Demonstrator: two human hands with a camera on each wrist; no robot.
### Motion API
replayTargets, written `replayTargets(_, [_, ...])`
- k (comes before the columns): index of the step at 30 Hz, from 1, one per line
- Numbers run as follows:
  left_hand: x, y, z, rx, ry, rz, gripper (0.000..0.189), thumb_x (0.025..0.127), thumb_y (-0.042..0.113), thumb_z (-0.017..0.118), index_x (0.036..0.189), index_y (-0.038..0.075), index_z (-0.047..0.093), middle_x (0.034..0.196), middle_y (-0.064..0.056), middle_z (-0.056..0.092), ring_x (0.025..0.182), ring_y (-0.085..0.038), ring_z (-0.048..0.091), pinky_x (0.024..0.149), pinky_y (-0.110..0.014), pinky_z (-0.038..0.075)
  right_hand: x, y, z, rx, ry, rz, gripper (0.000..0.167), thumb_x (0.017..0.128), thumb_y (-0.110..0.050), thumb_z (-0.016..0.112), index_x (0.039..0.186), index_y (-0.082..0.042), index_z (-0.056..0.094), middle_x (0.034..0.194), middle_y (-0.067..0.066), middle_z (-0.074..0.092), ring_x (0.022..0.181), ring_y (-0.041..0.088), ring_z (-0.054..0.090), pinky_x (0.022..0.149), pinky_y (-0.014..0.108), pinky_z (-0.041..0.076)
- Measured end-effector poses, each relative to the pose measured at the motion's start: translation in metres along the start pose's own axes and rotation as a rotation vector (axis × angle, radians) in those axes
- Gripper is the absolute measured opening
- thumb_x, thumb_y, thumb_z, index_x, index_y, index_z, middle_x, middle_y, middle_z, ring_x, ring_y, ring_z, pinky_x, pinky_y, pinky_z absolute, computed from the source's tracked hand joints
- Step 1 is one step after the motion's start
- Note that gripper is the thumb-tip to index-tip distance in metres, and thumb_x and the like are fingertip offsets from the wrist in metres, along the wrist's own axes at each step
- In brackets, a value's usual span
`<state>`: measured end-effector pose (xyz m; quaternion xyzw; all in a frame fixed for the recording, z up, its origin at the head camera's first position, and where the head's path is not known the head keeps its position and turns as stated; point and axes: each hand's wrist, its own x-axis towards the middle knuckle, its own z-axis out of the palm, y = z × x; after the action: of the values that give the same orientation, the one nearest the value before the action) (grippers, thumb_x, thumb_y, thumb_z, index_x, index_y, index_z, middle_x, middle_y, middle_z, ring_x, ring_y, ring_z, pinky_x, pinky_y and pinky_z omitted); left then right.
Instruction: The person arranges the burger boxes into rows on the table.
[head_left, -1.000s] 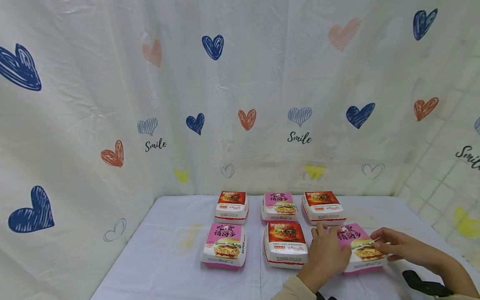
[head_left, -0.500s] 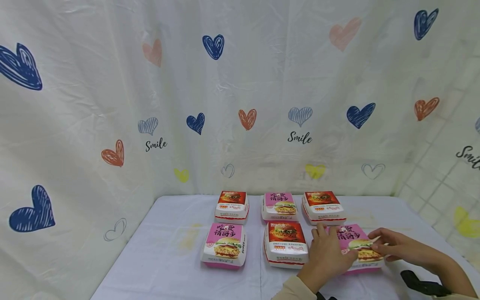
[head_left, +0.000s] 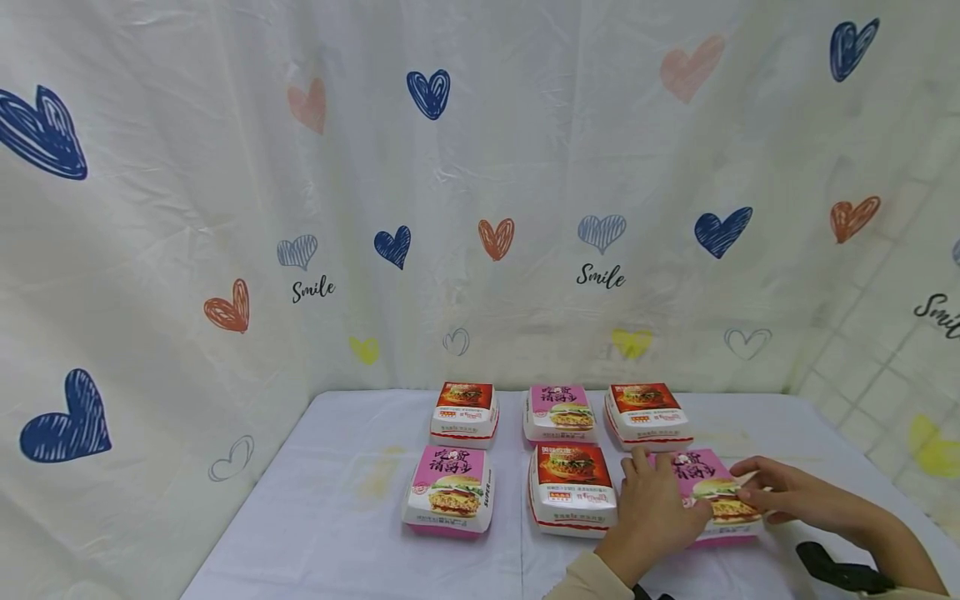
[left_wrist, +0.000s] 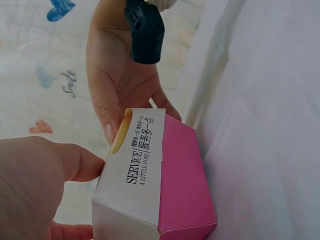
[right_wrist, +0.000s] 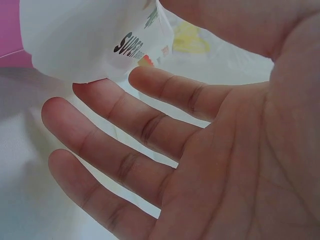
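A pink-and-white burger box (head_left: pixel 701 467) with a burger picture lies at the front right of the table. My left hand (head_left: pixel 654 510) holds its left side, its thumb near the front of the top. In the left wrist view that thumb (left_wrist: pixel 82 162) presses against the white edge, above the pink base. My right hand (head_left: pixel 817 504) is at the box's right side, thumb on the top edge. Seen from the right wrist, its fingers (right_wrist: pixel 100 155) are spread and fairly straight, the upper fingertips by the white side panel (right_wrist: pixel 85 45). Part of the box is hidden behind my left hand.
Left of my hands stand a red-and-white burger box (head_left: pixel 572 492) and a pink one (head_left: pixel 450 492). Behind them a row holds a red box (head_left: pixel 463 417), a pink box (head_left: pixel 560 417) and another red box (head_left: pixel 648 417). A heart-printed curtain (head_left: pixel 525 167) backs the white table (head_left: pixel 322 500).
The white flap seen at my right fingertips no longer shows there. My right hand and the box's right side have shifted slightly left, while my left hand stays almost in place.
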<state>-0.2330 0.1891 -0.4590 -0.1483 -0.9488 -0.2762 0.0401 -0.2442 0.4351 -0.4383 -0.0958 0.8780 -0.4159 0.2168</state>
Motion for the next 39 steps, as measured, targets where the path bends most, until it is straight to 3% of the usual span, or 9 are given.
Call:
replayTargets(13, [-0.001, 0.001, -0.001, -0.010, 0.001, -0.004, 0.062, 0.083, 0.059, 0.073, 0.128, 0.020, 0.058, 0.126, 0.004, 0.044, 0.110, -0.012, 0.043, 0.092, -0.029, 0.050, -0.002, -0.002, -0.001, -0.008, -0.009, -0.006, 0.054, 0.108, -0.031, 0.049, 0.140, 0.010, 0.036, 0.114, 0.007, 0.061, 0.094, 0.006, 0.060, 0.087, 0.050, 0.057])
replayTargets(21, [0.000, 0.000, -0.001, -0.021, 0.003, -0.001, 0.062, 0.084, 0.059, 0.071, 0.131, 0.022, 0.057, 0.131, 0.003, 0.043, 0.114, -0.013, 0.044, 0.093, -0.031, 0.050, -0.004, -0.002, -0.003, -0.019, -0.008, -0.013, 0.051, 0.108, -0.031, 0.048, 0.137, 0.010, 0.040, 0.117, 0.008, 0.062, 0.093, 0.002, 0.060, 0.085, 0.043, 0.056])
replayTargets(27, [-0.002, 0.001, -0.006, -0.041, 0.041, 0.018, 0.060, 0.087, 0.060, 0.069, 0.134, 0.026, 0.056, 0.143, 0.002, 0.041, 0.125, -0.016, 0.045, 0.098, -0.035, 0.051, -0.003, -0.003, -0.005, -0.063, 0.088, -0.036, 0.048, 0.108, -0.031, 0.048, 0.131, 0.011, 0.045, 0.115, 0.011, 0.065, 0.090, 0.006, 0.063, 0.080, 0.037, 0.056])
replayTargets(31, [-0.003, 0.001, -0.016, -0.064, 0.118, 0.080, 0.052, 0.088, 0.054, 0.070, 0.131, 0.027, 0.058, 0.135, 0.002, 0.045, 0.119, -0.013, 0.048, 0.094, -0.030, 0.051, -0.004, -0.004, -0.007, -0.125, 0.214, -0.071, 0.044, 0.110, -0.031, 0.045, 0.126, 0.010, 0.051, 0.110, 0.012, 0.068, 0.086, 0.008, 0.064, 0.075, 0.030, 0.056])
replayTargets(35, [-0.003, 0.001, -0.034, -0.147, 0.218, 0.214, 0.037, 0.090, 0.040, 0.071, 0.124, 0.028, 0.064, 0.121, 0.007, 0.056, 0.111, -0.006, 0.052, 0.089, -0.021, 0.048, -0.005, -0.005, -0.006, -0.134, 0.354, -0.106, 0.035, 0.109, -0.028, 0.049, 0.118, 0.005, 0.056, 0.101, 0.004, 0.068, 0.082, 0.007, 0.063, 0.072, 0.026, 0.055])
replayTargets(39, [-0.003, 0.002, -0.056, -0.250, 0.222, 0.345, 0.026, 0.092, 0.032, 0.069, 0.118, 0.029, 0.069, 0.111, 0.013, 0.066, 0.104, 0.002, 0.057, 0.083, -0.012, 0.046, -0.004, -0.006, -0.001, -0.109, 0.481, -0.223, 0.020, 0.106, -0.016, 0.055, 0.108, 0.004, 0.056, 0.090, -0.009, 0.065, 0.079, 0.008, 0.063, 0.070, 0.024, 0.055])
